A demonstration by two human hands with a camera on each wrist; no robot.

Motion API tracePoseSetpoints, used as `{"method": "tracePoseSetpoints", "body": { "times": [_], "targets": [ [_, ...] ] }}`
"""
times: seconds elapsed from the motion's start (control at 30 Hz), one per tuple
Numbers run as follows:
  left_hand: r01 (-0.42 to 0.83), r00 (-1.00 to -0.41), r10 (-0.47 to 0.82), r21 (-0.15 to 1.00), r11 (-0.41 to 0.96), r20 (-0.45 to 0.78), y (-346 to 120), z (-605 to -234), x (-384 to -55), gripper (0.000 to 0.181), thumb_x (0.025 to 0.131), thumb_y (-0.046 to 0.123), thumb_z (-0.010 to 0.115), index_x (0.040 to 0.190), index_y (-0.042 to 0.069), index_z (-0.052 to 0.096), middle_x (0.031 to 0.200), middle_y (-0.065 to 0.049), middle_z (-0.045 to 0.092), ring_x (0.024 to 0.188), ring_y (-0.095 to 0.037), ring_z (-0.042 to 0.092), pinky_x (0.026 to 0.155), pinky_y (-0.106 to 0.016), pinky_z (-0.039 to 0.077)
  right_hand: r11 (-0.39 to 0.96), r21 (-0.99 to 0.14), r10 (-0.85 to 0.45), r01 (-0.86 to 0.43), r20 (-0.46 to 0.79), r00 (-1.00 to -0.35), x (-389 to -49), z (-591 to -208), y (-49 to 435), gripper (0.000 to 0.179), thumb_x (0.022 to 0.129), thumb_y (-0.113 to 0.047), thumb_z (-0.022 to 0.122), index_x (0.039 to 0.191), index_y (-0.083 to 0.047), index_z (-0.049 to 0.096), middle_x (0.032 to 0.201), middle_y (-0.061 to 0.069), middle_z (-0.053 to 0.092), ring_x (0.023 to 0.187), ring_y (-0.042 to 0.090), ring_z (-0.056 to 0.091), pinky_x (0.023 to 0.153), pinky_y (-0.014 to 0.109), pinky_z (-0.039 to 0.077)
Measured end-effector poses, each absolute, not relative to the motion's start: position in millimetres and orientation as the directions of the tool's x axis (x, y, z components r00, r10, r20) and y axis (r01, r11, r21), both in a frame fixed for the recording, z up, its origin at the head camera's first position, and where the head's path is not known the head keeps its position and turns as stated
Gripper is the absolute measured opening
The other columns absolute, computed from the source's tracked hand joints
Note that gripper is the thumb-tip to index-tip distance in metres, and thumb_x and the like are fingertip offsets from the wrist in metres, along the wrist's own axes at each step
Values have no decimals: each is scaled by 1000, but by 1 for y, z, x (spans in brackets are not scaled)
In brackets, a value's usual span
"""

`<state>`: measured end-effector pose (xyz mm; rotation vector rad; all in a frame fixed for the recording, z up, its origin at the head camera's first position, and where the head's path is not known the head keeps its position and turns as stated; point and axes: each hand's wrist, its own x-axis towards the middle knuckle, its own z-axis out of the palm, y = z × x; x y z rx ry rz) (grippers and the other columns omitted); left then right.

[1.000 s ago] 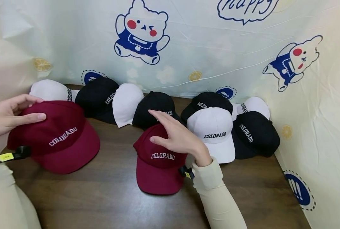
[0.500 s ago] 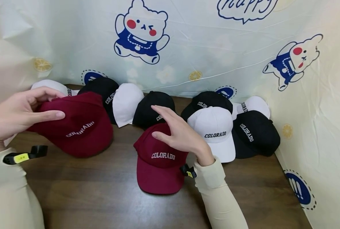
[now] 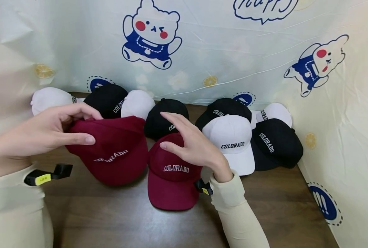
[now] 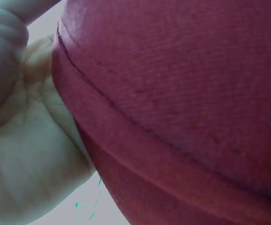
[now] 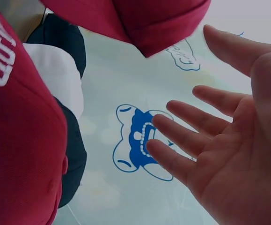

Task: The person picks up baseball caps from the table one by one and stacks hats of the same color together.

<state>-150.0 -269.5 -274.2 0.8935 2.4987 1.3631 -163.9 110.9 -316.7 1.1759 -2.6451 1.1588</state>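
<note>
Sheet (image 3: 208,44): hangs behind the table (image 3: 109,224); bears cartoon bears and a speech bubble reading "happy", cropped by the top edge.
Held cap (image 3: 115,134): maroon, hangs from the left hand (image 3: 47,132) beside the near cap (image 3: 173,186); shows white lettering kinked by a fold, "RADO" clearest.
Near cap: maroon, rests on the table, brim forward; reads "COLORADO" in white.
White cap (image 3: 227,129): rests to the right; reads "COLORADO" in black.
Right black cap (image 3: 281,148): sits just beside; reads "COLORADO" in white, slanting downward.
Rear black cap (image 3: 228,105): sits partly hidden behind the white cap; shows "COLOR".
Left hand: reaches in from the left; pinches the held cap's crown between thumb and fingers.
Right hand (image 3: 196,146): reaches across the near cap's crown, clear of it; fingers extended, thumb spread apart.
Left tag (image 3: 43,179): yellow, on a black wrist strap (image 3: 32,178); print too small to read.
</note>
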Motion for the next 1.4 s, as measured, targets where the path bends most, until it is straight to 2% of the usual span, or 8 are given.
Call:
{"method": "tracePoseSetpoints", "body": {
  "times": [0.2, 0.5, 0.7, 0.83, 0.93, 1.2, 1.3, 1.4],
  "targets": [
    [467, -751, 647, 799, 378, 133, -245, -272, -145, 48, 92, -4, 79, 132, 17, 65, 106, -3, 72, 95, -19, 71, 70, -32, 62, 391, -620, -656, -681, 331, -678, -158, -310, 109, 68, 103, -31, 72, 162, -17, 42, 164, -3, 43, 151, 9, 39, 122, 39, 38],
    [388, -673, 737, 874, 293, 52, -218, -274, -145, 37, 98, 2, 74, 130, 17, 63, 117, -6, 72, 100, -26, 73, 76, -37, 64, 296, -654, -727, -696, 318, -609, -154, -308, 107, 51, 102, -28, 73, 148, -12, 59, 144, -2, 63, 133, 11, 57, 112, 34, 48],
    [322, -630, 776, 920, 225, 31, -197, -283, -152, 32, 100, 3, 72, 129, 13, 63, 120, -12, 70, 102, -29, 73, 78, -40, 65, 232, -703, -780, -672, 278, -561, -155, -308, 106, 27, 101, -21, 75, 126, -12, 69, 113, -6, 72, 103, 4, 65, 90, 26, 57],
    [319, -615, 789, 916, 243, 4, -191, -286, -155, 30, 100, 7, 72, 128, 13, 62, 121, -13, 68, 103, -29, 72, 78, -42, 65, 268, -732, -798, -626, 195, -570, -155, -309, 108, 11, 103, -20, 72, 111, -15, 67, 94, -8, 68, 73, 5, 64, 72, 27, 56],
    [306, -606, 795, 914, 265, -28, -191, -287, -156, 32, 101, 9, 72, 130, 12, 60, 122, -14, 67, 105, -29, 72, 80, -42, 65, 268, -748, -810, -607, 166, -563, -156, -309, 109, 7, 105, -18, 70, 106, -15, 64, 88, -7, 66, 60, 9, 61, 66, 28, 54],
    [198, -511, 841, 927, 318, -179, -202, -293, -160, 47, 102, 10, 72, 143, 4, 50, 133, -16, 65, 117, -30, 69, 88, -42, 63, 258, -788, -830, -559, 116, -546, -156, -309, 111, 5, 106, -17, 67, 105, -15, 62, 84, -5, 64, 50, 15, 59, 55, 30, 54],
    [191, -502, 842, 924, 331, -197, -207, -297, -164, 51, 101, 10, 72, 144, 1, 48, 136, -16, 65, 120, -28, 67, 91, -41, 62, 231, -799, -832, -555, 133, -538, -158, -308, 117, 4, 106, -14, 66, 107, -14, 62, 86, -6, 66, 60, 16, 63, 60, 31, 56],
    [237, -529, 830, 908, 344, -177, -208, -299, -167, 48, 101, 13, 73, 144, 5, 52, 136, -11, 66, 122, -25, 65, 93, -39, 62, 210, -812, -828, -544, 148, -541, -161, -306, 126, 4, 106, -11, 65, 108, -12, 62, 87, -5, 68, 72, 16, 65, 68, 31, 55]
  ]
}}
